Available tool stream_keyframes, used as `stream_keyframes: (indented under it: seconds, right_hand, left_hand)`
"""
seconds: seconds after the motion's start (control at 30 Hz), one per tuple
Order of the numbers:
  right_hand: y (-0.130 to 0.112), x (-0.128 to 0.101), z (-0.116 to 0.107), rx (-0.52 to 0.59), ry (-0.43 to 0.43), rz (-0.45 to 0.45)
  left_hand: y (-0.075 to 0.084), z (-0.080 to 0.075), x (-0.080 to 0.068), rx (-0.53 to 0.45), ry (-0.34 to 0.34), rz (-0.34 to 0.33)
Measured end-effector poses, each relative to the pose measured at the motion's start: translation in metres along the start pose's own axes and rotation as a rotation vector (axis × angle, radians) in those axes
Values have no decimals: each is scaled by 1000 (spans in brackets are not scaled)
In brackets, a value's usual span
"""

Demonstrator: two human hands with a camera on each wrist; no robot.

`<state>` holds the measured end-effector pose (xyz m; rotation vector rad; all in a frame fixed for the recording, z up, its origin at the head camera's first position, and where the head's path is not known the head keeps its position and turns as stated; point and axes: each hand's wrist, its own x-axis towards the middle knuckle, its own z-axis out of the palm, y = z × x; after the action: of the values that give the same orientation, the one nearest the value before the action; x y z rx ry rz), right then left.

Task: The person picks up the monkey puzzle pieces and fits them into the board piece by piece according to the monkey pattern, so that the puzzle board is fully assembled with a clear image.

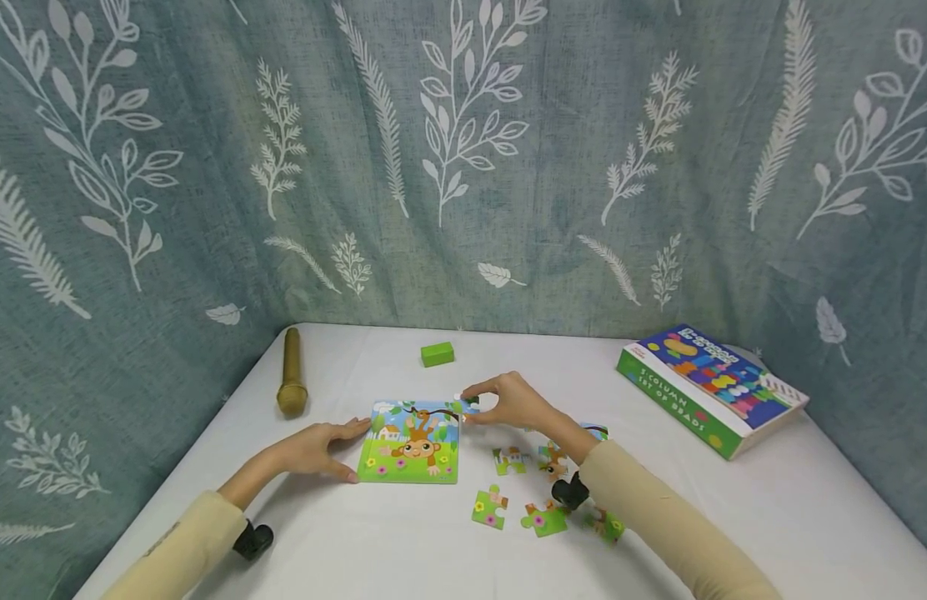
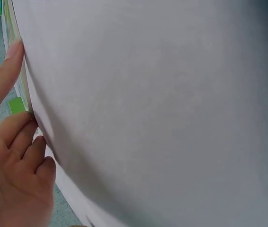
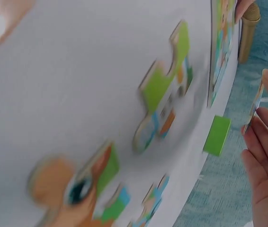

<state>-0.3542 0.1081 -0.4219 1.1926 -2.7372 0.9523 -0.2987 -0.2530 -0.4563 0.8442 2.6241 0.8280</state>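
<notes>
- Blue-green cloth with white leaf prints (image 1: 463,167) is hanging behind a white-covered table (image 1: 403,550) in the head view.
- Near the table's far left corner, a brown club-shaped stick (image 1: 292,375) is lying; a bright green rectangular block (image 1: 437,354) is sitting by the far edge.
- Toward the far right corner, a blue, white and green printed cardboard box (image 1: 713,387) is lying at a slant.
- Mid-table, a thin rectangular puzzle board with a hanging monkey (image 1: 409,446) is lying flat.
- At its left edge, the left hand (image 1: 313,447) is touching it, thumb and fingers spread wide.
- Beside its far right corner, the right hand (image 1: 518,404) is pinching a small green-and-blue puzzle piece (image 1: 468,407) between thumb and fingers.
- Between the board and the right sleeve (image 1: 658,517), loose printed jigsaw pieces (image 1: 489,510) are lying apart, some partly hidden by the arm.
- From the left wrist, the thumb is resting at the board's edge and the fingers are bending loosely.
- From the right wrist, the pinched piece is showing nearly edge-on, apart from the board; the nearest loose pieces, one bearing a monkey's eye, are appearing blurred.
</notes>
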Motion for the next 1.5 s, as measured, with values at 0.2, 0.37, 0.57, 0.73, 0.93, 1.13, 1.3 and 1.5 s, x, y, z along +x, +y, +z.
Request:
stream_keyframes:
  seconds: [0.2,0.37,0.57,0.73,0.93,1.13,1.3,1.5]
  right_hand:
    - [-7,10,12,6,31,-39]
    - [-15,19,21,8,44,-56]
    - [-22,30,30,69,53,-56]
    - [-27,39,38,89,53,-30]
    - [-32,49,49,37,40,20]
    - [-43,61,62,-43,-8,92]
    - [-51,69,70,-80,-24,128]
    - [-54,73,76,-91,-42,167]
  left_hand:
    - [-1,0,0,-1,6,-3]
    - [-3,1,-2,-5,11,2]
    - [-4,0,-2,-23,-5,10]
    - [-3,-1,-2,-26,-9,-1]
    - [-2,-1,-3,-20,-18,-25]
    - [0,-2,-2,-15,-30,-19]
    - [4,-3,-2,-30,-29,0]
    - [4,-2,-2,-39,-34,-2]
